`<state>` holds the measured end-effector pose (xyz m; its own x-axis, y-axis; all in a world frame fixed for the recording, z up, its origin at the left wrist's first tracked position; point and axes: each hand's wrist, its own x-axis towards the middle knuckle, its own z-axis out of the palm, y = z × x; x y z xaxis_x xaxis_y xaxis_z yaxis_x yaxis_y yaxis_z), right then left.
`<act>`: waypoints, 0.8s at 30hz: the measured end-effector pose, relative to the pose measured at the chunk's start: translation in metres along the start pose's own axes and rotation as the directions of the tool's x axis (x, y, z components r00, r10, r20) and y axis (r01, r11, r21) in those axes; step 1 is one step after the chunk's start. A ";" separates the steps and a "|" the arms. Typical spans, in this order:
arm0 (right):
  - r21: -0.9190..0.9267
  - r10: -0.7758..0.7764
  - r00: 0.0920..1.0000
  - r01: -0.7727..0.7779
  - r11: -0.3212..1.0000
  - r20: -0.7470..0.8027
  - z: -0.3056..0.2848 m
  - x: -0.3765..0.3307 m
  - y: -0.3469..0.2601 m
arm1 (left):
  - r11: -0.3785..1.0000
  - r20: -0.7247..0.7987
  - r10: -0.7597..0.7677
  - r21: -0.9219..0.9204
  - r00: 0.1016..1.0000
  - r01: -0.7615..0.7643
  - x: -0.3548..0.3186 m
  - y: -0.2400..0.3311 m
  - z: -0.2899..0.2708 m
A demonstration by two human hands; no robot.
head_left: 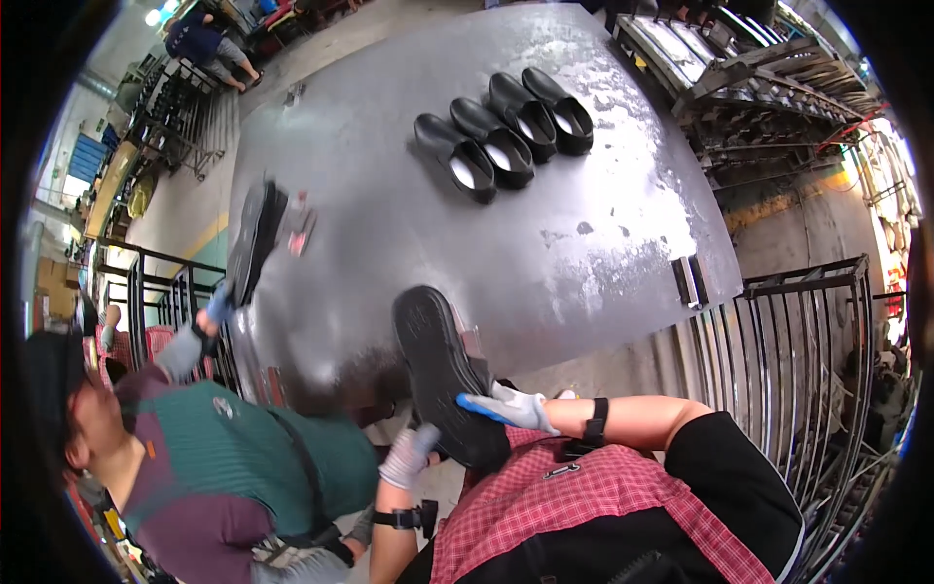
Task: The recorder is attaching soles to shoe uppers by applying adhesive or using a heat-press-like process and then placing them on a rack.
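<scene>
– Who's over on the left?

– A co-worker (pixel 214 457) dressed in green and purple, beside the broad grey counter (pixel 360 146)

– Anyone farther back?

– Another person (pixel 201 44), dark on top, near the upper left; a yellow line (pixel 207 236) crosses the floor (pixel 185 206) nearer by

– And the right side?

– A barred metal frame (pixel 803 281) just beside the counter, and a slatted rack (pixel 749 73) near its far corner

– Anything lying on the counter?

– Dark narrow strips (pixel 683 282) close to its right edge
</scene>
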<state>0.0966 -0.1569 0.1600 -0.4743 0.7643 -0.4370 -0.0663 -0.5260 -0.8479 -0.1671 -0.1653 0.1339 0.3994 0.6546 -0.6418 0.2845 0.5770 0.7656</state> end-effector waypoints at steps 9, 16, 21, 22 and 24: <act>-0.225 -0.528 0.812 0.482 0.847 -0.249 -0.094 0.132 -0.016 | 0.888 0.255 0.452 -0.222 0.855 -0.403 0.159 0.159 -0.036; 0.482 -0.237 0.963 0.270 0.833 -0.129 -0.055 0.153 -0.053 | 0.801 0.096 0.596 -0.130 0.797 -0.584 0.143 0.152 -0.017; 0.270 -0.248 0.922 0.330 0.905 -0.296 -0.022 0.117 -0.081 | 0.777 -0.030 0.625 -0.080 0.780 -0.625 0.112 0.160 -0.009; 0.265 -0.240 0.918 0.329 0.906 -0.317 -0.019 0.108 -0.084 | 0.759 -0.024 0.648 -0.064 0.761 -0.648 0.106 0.161 -0.006; 0.090 -0.420 0.864 0.458 0.884 -0.276 -0.015 0.088 -0.084 | 0.677 0.018 0.736 -0.005 0.677 -0.736 0.082 0.163 0.004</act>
<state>0.0736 -0.0399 0.1887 -0.1395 0.9847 -0.1047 -0.3545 -0.1483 -0.9232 -0.0843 -0.0199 0.2066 0.4956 0.8588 0.1296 -0.1053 -0.0888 0.9905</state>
